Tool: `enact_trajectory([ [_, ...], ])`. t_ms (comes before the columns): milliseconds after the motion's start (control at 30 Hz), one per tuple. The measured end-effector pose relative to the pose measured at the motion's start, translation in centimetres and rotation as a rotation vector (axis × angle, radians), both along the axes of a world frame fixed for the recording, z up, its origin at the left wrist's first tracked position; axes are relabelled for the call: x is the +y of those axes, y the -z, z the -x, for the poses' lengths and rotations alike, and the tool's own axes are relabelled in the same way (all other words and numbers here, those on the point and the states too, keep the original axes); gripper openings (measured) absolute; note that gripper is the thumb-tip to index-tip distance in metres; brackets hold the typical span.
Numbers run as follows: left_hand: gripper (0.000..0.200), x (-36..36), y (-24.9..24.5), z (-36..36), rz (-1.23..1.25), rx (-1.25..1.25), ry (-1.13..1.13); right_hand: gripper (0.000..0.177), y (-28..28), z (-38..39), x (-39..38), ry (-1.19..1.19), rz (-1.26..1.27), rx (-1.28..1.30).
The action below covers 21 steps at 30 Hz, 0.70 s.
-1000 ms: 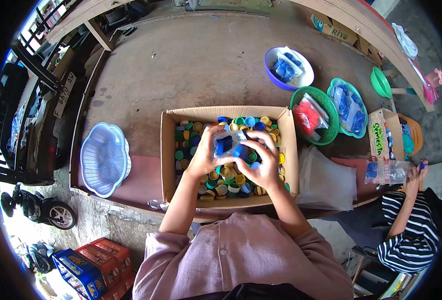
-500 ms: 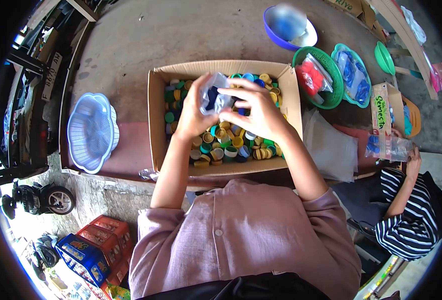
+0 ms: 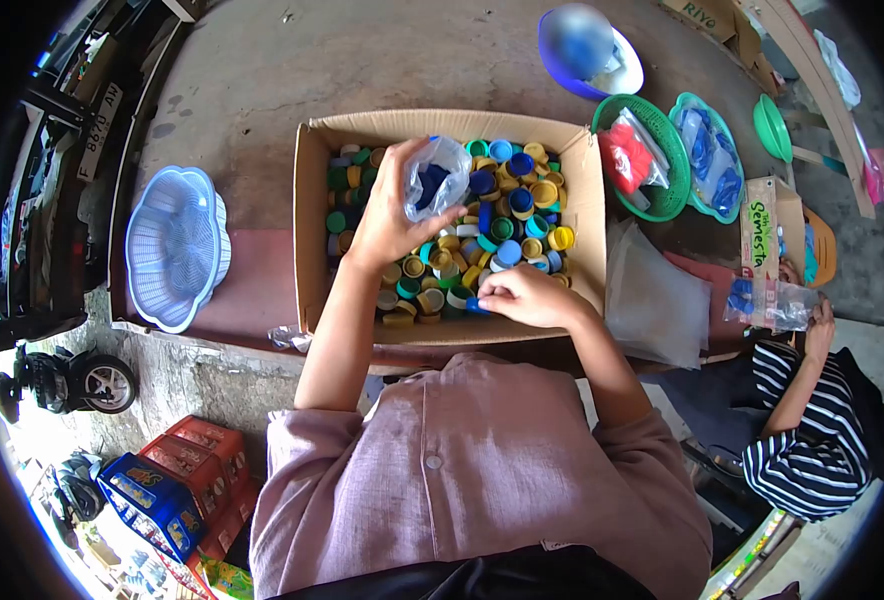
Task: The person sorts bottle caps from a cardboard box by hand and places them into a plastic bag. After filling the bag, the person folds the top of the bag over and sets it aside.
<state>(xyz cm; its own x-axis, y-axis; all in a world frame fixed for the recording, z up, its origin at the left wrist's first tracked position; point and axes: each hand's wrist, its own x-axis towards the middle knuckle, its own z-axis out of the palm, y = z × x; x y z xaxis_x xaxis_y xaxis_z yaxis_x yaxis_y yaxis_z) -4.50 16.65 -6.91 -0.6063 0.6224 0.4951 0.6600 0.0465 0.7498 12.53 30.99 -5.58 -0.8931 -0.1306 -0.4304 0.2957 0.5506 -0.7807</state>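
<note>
A cardboard box (image 3: 307,215) full of plastic bottle caps (image 3: 452,262) in yellow, green, blue and white stands in front of me. My left hand (image 3: 390,215) is wrapped round a clear plastic bag (image 3: 452,155) above the box's left half. The bag's mouth faces up, and dark blue caps (image 3: 430,182) show inside it. Near the front edge of the box, my right hand (image 3: 527,298) pinches a blue bottle cap (image 3: 476,306) between thumb and fingers, just over the other caps.
A pale blue plastic basket (image 3: 177,250) stands left of the box. To the right lie clear plastic sheets (image 3: 657,295), a green basket (image 3: 670,160) and a turquoise basket (image 3: 732,170). Behind is a purple bowl (image 3: 552,70). A person in a striped sleeve (image 3: 807,470) holds another bag (image 3: 787,305).
My right hand has left the bag, moved down toward the box's front edge and taken a blue cap. My left hand still holds the bag, whose mouth now shows open.
</note>
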Motion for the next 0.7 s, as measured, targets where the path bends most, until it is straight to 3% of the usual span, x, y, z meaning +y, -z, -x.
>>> enact_trajectory([
  [100, 0.086, 0.2, 0.2, 0.2, -0.012, -0.05, 0.044, 0.02, -0.7, -0.5, 1.6, 0.328, 0.614, -0.185],
  [167, 0.087, 0.3, 0.1, 0.1, -0.008, -0.031, 0.049, 0.017, -1.6, -1.0, 1.5, 0.449, 0.931, -0.105],
  [267, 0.087, 0.3, 0.1, 0.2, -0.005, -0.024, 0.063, 0.016, -2.2, -1.1, 1.5, 0.536, 1.086, -0.127],
  [367, 0.087, 0.1, 0.1, 0.1, -0.007, -0.071, 0.07, 0.015, -3.1, -0.5, 1.1, 0.517, 1.007, 0.026],
  [433, 0.084, 0.1, 0.1, 0.1, -0.014, -0.035, 0.055, 0.013, -3.5, 0.0, 1.0, 0.554, 0.701, 0.281],
  [467, 0.083, 0.1, 0.0, 0.1, -0.015, -0.04, 0.048, 0.015, -3.8, 0.2, 0.8, 0.604, 0.483, 0.32],
  [500, 0.082, 0.1, 0.1, 0.1, -0.017, -0.044, 0.041, 0.018, -4.2, 0.4, 0.9, 0.559, -0.006, 0.396],
  [567, 0.082, 0.1, 0.0, 0.0, -0.008, -0.053, 0.04, 0.026, -2.5, 0.6, 1.3, 0.532, -0.46, 0.559],
  [633, 0.081, 0.1, 0.0, 0.1, -0.006, -0.055, 0.035, 0.057, -0.9, 0.0, 1.1, 0.477, -0.441, 0.415],
  [700, 0.08, 0.2, 0.2, 0.2, -0.006, -0.067, 0.041, 0.067, 0.9, 0.1, 0.5, 0.208, -0.412, 0.414],
])
